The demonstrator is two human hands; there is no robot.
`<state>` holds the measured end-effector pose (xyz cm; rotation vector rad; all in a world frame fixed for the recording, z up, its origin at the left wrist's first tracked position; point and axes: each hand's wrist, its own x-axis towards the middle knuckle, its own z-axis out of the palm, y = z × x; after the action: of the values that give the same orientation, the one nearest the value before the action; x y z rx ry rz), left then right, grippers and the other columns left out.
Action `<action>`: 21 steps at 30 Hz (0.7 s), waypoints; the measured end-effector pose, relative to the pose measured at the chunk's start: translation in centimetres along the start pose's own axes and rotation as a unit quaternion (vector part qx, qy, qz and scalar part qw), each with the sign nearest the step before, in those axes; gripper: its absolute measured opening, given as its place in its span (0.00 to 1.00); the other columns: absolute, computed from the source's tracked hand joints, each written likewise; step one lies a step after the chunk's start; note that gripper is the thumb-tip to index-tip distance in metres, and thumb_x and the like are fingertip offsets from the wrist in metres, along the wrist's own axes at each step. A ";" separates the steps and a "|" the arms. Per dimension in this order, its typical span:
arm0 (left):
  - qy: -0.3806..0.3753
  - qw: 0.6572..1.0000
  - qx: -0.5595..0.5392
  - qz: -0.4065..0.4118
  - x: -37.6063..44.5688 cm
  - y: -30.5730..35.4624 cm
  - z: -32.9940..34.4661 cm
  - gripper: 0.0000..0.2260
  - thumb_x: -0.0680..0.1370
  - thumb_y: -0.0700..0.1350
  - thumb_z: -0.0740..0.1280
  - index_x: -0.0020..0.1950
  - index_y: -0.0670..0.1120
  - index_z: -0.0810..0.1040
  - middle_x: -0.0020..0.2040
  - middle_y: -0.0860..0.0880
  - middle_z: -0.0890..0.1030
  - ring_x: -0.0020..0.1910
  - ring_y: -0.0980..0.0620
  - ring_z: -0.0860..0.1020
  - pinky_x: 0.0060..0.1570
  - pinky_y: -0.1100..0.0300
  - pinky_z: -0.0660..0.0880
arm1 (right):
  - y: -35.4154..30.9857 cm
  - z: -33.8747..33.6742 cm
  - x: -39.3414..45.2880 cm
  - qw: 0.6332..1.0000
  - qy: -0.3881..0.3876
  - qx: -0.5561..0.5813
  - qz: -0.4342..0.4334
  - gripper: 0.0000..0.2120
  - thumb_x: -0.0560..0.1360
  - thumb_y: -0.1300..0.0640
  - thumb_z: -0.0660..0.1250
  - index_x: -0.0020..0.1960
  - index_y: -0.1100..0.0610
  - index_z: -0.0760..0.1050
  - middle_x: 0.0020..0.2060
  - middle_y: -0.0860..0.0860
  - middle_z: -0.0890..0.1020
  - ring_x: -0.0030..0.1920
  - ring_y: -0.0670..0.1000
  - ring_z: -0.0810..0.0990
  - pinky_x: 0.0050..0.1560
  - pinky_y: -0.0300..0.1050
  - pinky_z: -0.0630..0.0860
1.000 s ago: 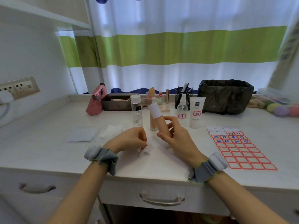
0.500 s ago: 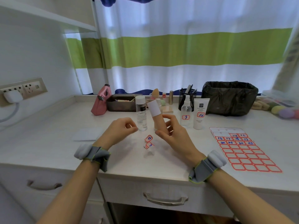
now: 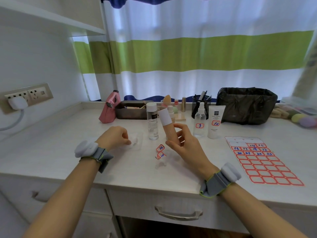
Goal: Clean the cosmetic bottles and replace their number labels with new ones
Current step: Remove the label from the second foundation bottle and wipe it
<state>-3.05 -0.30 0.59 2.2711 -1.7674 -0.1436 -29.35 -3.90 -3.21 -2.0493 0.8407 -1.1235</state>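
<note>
Head view showed the right hand (image 3: 184, 145) gripping the beige foundation bottle (image 3: 169, 129) above the desk (image 3: 51, 152), its long axis near upright, white cap tilted slightly left. The left hand (image 3: 115, 137), well left of the bottle, pinched a white wipe (image 3: 135, 140) lying on the desk. Wiping, I judged, would need that left hand to carry the wipe rightward to the bottle, passing behind the two peeled labels (image 3: 160, 151) lying below it.

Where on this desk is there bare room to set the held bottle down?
Bare patches: left of the left hand towards the wall socket, and the front edge between the peeled red-bordered labels and red-bordered label sheet. The back row around the clear spray bottle is crowded.
</note>
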 end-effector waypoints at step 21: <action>0.035 0.999 0.007 0.009 0.4 -0.9 0.8 0.06 0.77 0.47 0.64 0.48 0.47 0.79 0.49 0.47 0.80 0.47 0.49 0.77 0.51 0.53 0.74 | 0.1 0.0 -0.1 1.000 -0.002 -0.001 0.005 0.24 0.74 0.51 0.69 0.67 0.45 0.63 0.48 0.46 0.77 0.44 0.44 0.78 0.43 0.33 0.74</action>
<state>-2.28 -0.60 -0.39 2.2411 -1.7579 -0.0487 -29.48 -3.90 -3.37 -2.0463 0.8487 -1.1126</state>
